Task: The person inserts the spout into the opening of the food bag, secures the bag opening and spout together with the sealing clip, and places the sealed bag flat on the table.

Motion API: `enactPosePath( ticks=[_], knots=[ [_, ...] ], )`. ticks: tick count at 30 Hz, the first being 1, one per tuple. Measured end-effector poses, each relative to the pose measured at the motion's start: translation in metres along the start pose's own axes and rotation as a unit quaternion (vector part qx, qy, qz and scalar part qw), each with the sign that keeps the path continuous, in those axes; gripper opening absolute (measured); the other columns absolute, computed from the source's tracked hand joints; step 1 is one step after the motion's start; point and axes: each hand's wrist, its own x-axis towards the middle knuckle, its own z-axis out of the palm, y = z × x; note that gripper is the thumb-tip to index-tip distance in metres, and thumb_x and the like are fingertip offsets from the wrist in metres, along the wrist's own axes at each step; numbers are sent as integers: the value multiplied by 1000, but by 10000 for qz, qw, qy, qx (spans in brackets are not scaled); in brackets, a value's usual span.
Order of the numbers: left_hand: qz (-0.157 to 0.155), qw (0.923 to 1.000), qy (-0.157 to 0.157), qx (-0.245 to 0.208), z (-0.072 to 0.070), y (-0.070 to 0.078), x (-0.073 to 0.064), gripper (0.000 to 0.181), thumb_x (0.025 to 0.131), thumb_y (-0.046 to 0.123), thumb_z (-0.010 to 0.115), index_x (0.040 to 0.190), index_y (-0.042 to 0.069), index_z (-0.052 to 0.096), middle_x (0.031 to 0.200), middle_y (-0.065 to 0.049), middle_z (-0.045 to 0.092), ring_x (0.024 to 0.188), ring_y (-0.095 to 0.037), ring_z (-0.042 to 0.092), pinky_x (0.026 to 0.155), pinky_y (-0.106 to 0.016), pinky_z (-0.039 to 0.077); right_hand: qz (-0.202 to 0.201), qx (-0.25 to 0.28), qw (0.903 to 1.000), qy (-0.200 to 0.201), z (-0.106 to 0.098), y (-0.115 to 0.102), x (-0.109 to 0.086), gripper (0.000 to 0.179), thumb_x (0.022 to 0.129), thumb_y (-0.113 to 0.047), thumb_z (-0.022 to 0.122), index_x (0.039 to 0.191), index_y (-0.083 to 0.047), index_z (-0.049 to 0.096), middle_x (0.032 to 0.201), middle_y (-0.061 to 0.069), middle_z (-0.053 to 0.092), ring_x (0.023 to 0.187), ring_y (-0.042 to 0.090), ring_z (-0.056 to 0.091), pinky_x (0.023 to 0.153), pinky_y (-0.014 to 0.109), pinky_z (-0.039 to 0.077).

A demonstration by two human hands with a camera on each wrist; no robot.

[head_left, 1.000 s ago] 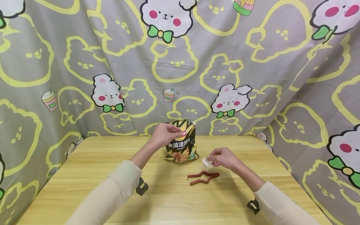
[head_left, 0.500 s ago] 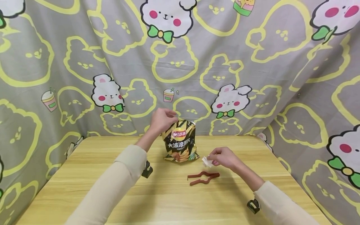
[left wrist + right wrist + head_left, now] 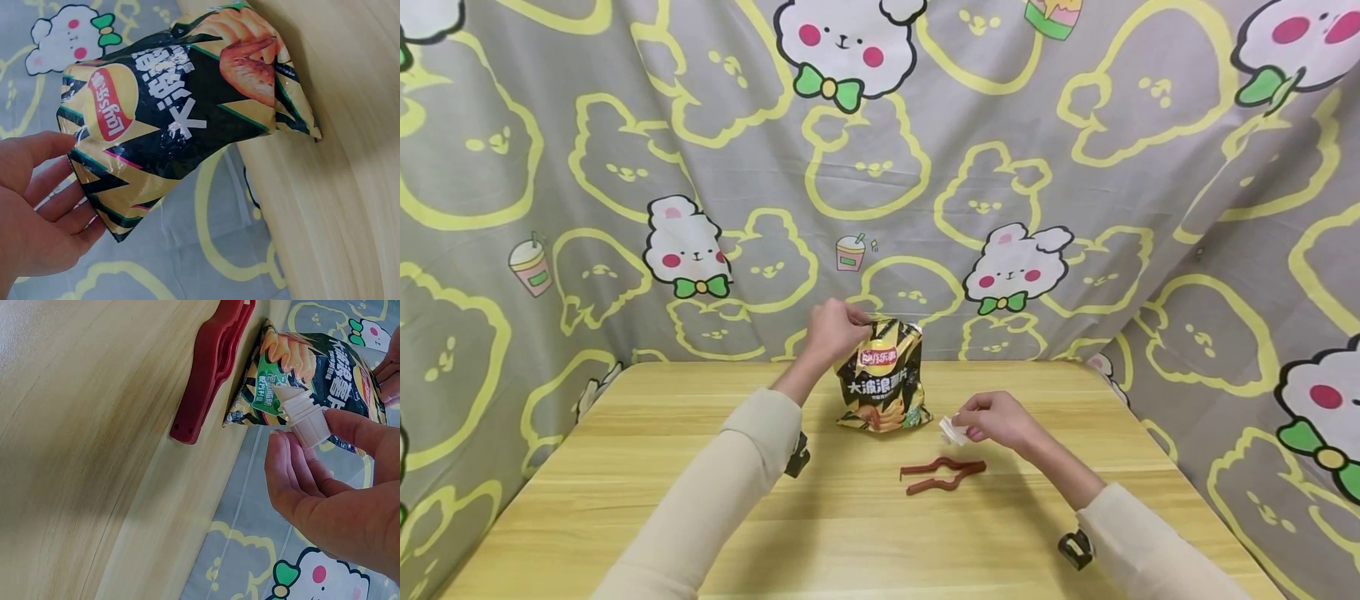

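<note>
A black-and-gold bag of potato chips (image 3: 883, 387) stands upright toward the back of the table. My left hand (image 3: 837, 329) pinches its upper left edge; in the left wrist view the thumb lies on the front of the bag (image 3: 181, 131) and the other fingers are partly behind the edge. Between the thumb and fingers of my right hand (image 3: 998, 418) is a small white plastic spout piece (image 3: 307, 425) with a ribbed collar, held just right of the bag. A dark red bag clip (image 3: 973, 469) lies in front of the bag, its two arms spread apart.
The wooden table (image 3: 700, 467) ends just behind the bag. A grey curtain (image 3: 880, 167) with cartoon rabbits hangs at the back and along both sides. Each forearm has a dark wrist camera below the sleeve.
My left hand rose from in front of the bag to above its top left corner, then came down and took hold there. The right hand and white piece stay put.
</note>
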Motion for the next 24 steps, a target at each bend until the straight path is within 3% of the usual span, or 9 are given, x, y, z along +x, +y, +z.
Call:
enactPosePath(
  ticks=[10,18,24],
  knots=[
    [63,9999,-123,0,-3,2,-6,9,87,14,76,94,12,82,93,-5,79,88,-22,73,76,-33,60,-22,-26,10000,-65,-1,-4,3,23,90,-15,73,103,4,71,96,13,70,82,20,68,82,43,61],
    [329,9987,-314,212,-10,5,-14,5,86,15,77,88,15,82,93,-1,79,92,-21,72,81,-34,60,-165,-406,9990,14,-15,-17,7,28,89,-18,74,106,5,71,97,15,71,82,22,70,75,35,62],
    [621,9962,-472,388,-14,5,-22,5,88,16,77,87,14,82,90,-1,79,82,-17,72,77,-32,60,-232,-670,9974,130,-28,-30,11,26,89,-19,74,103,2,72,95,13,71,84,24,70,74,30,60]
  ],
)
